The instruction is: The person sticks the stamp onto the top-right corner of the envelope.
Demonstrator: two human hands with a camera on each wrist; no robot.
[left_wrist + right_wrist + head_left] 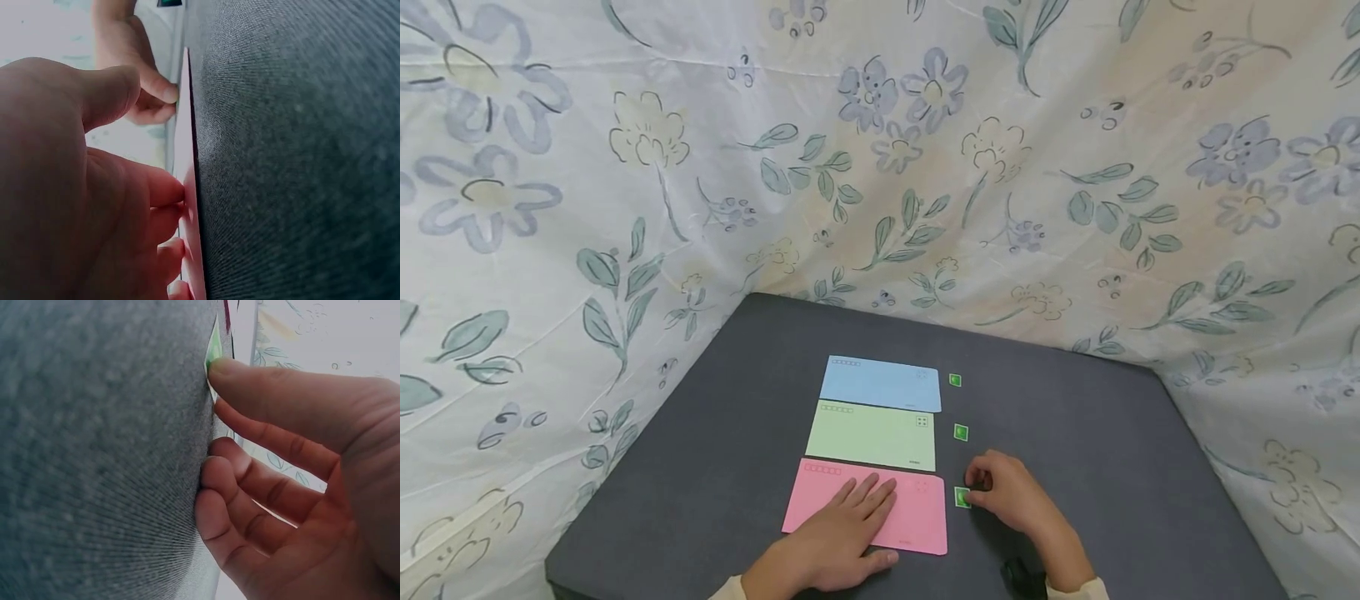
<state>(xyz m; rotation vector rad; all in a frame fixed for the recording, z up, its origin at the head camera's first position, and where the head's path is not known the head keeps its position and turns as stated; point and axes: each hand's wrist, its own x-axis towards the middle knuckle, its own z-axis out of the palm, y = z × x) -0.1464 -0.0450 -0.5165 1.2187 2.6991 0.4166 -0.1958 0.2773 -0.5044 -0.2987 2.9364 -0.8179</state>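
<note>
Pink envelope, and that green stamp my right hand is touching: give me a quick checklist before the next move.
1. Left hand resting on the pink envelope: ok.
2. Right hand touching the nearest green stamp: ok.
3. Stamp firmly pinched: cannot tell.
4. Stamp on the pink envelope: not ok, it is off to the right.
5. Envelope's upper right corner clear of both hands: ok.

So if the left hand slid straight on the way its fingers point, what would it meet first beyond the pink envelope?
Most likely the pale green envelope, around its lower right, just past the upper edge of the pink envelope.
</note>
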